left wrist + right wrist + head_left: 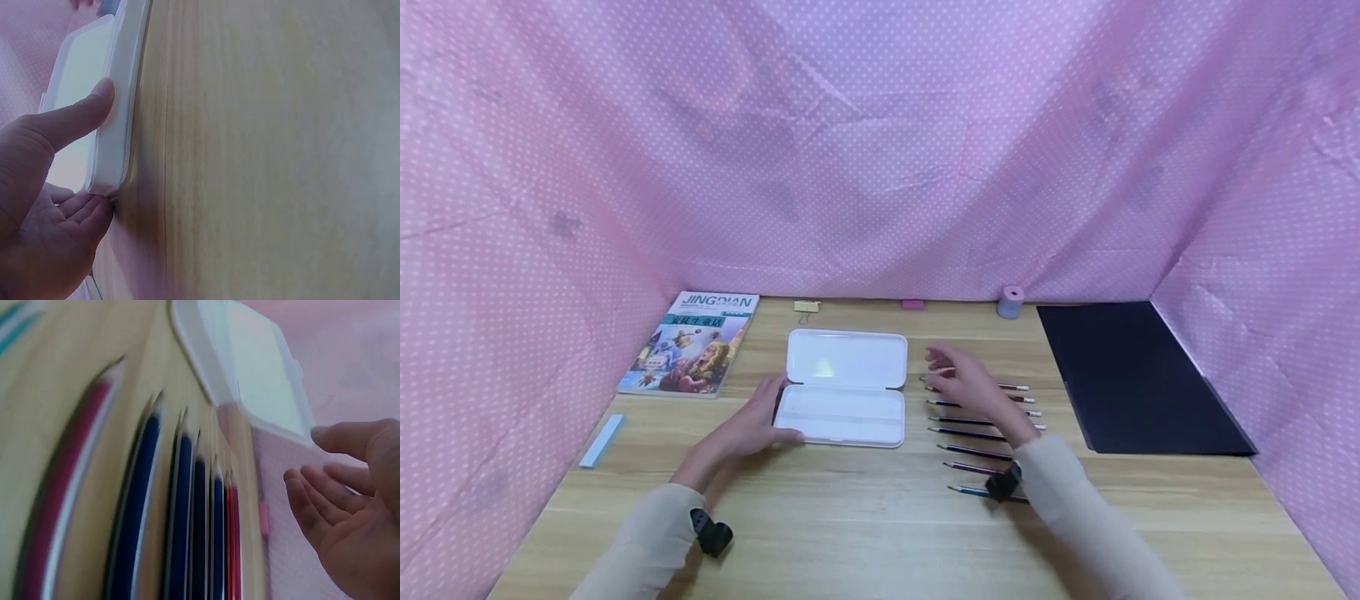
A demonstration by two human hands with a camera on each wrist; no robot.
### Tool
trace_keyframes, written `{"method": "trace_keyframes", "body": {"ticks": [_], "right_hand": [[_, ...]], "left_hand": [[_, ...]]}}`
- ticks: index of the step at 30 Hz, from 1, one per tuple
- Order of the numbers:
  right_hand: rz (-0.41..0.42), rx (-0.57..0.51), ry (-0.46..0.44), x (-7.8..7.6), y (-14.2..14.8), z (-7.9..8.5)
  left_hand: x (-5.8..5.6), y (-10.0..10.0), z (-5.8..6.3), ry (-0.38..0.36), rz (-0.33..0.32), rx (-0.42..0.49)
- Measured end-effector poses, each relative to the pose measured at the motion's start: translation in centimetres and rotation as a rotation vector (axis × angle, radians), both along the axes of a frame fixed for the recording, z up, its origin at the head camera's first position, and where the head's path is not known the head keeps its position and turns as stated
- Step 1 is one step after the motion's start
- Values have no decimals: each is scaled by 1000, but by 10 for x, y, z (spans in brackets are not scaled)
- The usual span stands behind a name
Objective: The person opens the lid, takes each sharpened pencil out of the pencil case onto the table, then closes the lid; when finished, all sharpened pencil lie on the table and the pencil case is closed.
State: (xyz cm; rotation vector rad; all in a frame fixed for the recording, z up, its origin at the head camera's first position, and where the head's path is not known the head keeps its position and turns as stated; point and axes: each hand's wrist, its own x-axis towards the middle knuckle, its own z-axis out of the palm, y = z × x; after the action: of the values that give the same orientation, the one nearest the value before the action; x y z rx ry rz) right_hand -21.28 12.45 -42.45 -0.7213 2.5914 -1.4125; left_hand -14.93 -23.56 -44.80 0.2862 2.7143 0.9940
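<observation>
A white pencil case lies on the table with its lid tipped back, its inside facing up. My left hand grips the case at its near left corner, the thumb on the front wall and the fingers at the left end. To the right of the case, several pencils lie in a column, tips pointing left. Over the far end of that column is my right hand, fingers loosely bent and holding nothing in the right wrist view. Part of the pencils is hidden under the right arm.
At the far left lies a magazine, with a pale blue strip nearer. A yellow binder clip, a pink block and a pink-and-blue cylinder line the back edge. A black folder lies at right. Pink dotted cloth surrounds the table.
</observation>
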Motion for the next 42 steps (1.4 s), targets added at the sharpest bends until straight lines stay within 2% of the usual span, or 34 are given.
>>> {"method": "trace_keyframes", "body": {"ticks": [3,7,10,13,15,17,19,21,25,30,32,38,42], "right_hand": [[-4,-61,-73,-8,-17,-1],[-13,-130,-147,-9,-35,-1],[-53,-191,-162,-6,-41,-1],[-91,-214,-125,1,-42,2],[-86,-192,-90,8,-41,3],[-68,-124,-54,14,-40,4],[-41,-73,-53,20,-38,3],[-4,-17,-79,25,-35,2],[59,38,-195,32,-32,-5],[115,78,-246,39,-32,-16],[115,89,-241,42,-34,-19],[67,125,-237,50,-40,-26],[35,148,-221,54,-42,-29]], "left_hand": [[-1,1,-1,3,-2,23],[-2,2,-2,16,1,65],[-1,2,-3,38,-2,115],[-1,2,-5,66,-10,164],[-1,2,-5,73,-6,178],[-1,2,-5,66,4,191],[0,2,-5,53,19,177],[0,1,-6,48,29,171],[0,-5,-9,45,17,173],[-1,-16,-8,-46,21,232],[-1,-18,-7,-67,20,231],[-1,-15,-5,-16,-18,125],[0,-10,-2,1,-15,64]]}}
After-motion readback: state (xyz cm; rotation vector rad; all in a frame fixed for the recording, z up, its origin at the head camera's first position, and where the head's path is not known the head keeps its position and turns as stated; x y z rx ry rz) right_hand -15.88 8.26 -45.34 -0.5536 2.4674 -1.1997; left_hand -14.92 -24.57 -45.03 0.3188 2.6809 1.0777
